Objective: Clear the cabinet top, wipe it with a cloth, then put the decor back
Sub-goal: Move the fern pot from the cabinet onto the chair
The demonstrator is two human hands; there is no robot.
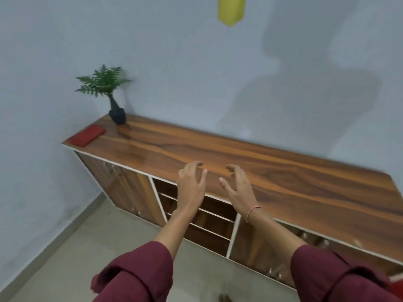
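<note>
two maroon sleeves (135, 273) sat closest to my view, rolled at the forearms. beyond them the left hand (190, 186) and right hand (238, 190) hung side by side but apart over the front edge of the cabinet top (283, 175), fingers spread and loosely bent, gripping nothing; i could not tell whether the fingertips touched the wood. a thin band (253, 212) circled the right wrist. the plant (102, 80) in its dark vase (117, 114) stood at the top's far left back corner, by the wall (196, 62). near it, at the left end, lay a flat red pad (87, 135), possibly a folded cloth; i could not tell. open shelves (207, 214) showed below the hands. a yellow thing (231, 9) hung high on the wall.
</note>
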